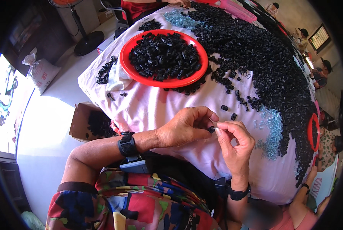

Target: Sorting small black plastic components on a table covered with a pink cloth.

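My left hand (185,128) pinches a small black plastic part (212,129) between thumb and fingertips, above the near part of the pink cloth. Close against it, my right hand (236,143) has its thumb and index finger pressed together. Whatever those right fingertips hold is too small to make out. Two loose black parts (225,107) lie on the cloth just beyond my hands. Farther off stands a red tray (125,67) heaped with black parts (164,55). Small light-blue pieces (273,132) are spread to the right of my right hand.
A large heap of black parts (255,57) covers the table's far and right side. More blue pieces (183,19) and a pink basket (238,10) lie at the back. A cardboard box (79,120) stands on the floor at left. Other people sit around the table.
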The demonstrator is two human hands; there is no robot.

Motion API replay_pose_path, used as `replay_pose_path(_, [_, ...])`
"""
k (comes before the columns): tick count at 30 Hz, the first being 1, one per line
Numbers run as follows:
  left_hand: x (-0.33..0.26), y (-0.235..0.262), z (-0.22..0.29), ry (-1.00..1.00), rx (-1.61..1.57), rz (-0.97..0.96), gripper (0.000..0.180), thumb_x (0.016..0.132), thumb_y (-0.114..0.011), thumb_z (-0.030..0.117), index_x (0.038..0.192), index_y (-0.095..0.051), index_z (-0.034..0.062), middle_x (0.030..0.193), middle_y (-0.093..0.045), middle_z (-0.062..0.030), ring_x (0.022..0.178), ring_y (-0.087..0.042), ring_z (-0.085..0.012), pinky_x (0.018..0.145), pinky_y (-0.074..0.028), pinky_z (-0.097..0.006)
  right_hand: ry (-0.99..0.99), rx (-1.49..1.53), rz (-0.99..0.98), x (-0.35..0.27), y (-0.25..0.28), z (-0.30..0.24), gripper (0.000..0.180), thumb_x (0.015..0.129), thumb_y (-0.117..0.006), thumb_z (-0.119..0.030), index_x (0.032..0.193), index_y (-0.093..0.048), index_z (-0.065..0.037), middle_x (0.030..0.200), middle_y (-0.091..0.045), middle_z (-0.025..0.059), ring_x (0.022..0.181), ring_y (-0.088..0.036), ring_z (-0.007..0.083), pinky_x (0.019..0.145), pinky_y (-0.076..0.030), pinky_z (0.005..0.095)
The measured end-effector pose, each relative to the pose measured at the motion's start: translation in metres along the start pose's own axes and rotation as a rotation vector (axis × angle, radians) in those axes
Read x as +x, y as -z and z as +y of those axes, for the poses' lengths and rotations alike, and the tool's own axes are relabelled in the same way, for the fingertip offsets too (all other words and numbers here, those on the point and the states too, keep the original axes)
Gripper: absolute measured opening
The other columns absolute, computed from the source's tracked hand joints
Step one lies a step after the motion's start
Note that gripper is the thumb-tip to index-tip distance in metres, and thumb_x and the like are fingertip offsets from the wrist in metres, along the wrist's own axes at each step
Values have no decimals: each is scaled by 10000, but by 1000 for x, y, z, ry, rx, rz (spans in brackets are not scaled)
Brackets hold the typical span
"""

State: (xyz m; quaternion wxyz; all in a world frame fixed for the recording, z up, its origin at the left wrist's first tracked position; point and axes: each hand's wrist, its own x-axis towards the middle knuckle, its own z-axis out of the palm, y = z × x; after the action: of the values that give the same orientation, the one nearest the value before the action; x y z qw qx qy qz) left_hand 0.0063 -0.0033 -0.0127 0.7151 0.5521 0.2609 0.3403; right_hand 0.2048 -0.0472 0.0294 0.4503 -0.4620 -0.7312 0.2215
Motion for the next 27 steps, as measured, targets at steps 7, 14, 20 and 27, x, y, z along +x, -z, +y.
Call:
replay_pose_path(7, [-3,-2,3,18,81,18,445,905,-707,-57,1318,-553,5,1119,-655,-33,1069,-618,-94,945,-521,-263,31,-62,-19,-3,1,1,162,884,-743,22,1035,-756,-33,953,-736,54,740,-609,123,617,-492,250])
replay_pose_path(14, [-4,-4,10,42,153,29,464,891,-723,-49,1318,-549,0,1102,-660,-37,1057,-624,-92,921,-532,-260,-20,-24,-28,-6,0,1,162,890,-727,25,1044,-752,-21,975,-732,67,751,-618,138,630,-501,248])
replay_pose_path(20, [-4,-4,7,22,116,26,485,876,-744,-40,1319,-551,6,1098,-659,-36,1051,-631,-93,918,-534,-260,-2,-56,-35,-5,-3,-3,187,886,-717,26,1063,-748,-23,1002,-731,77,783,-643,156,637,-512,261])
replay_pose_path(27, [-2,0,-3,-18,6,7,399,929,-707,-25,1301,-561,-16,1131,-670,-50,1066,-650,-118,923,-544,-265,17,-102,-46,-6,-3,-8,210,862,-746,5,1069,-756,-32,989,-724,97,835,-660,234,694,-538,322])
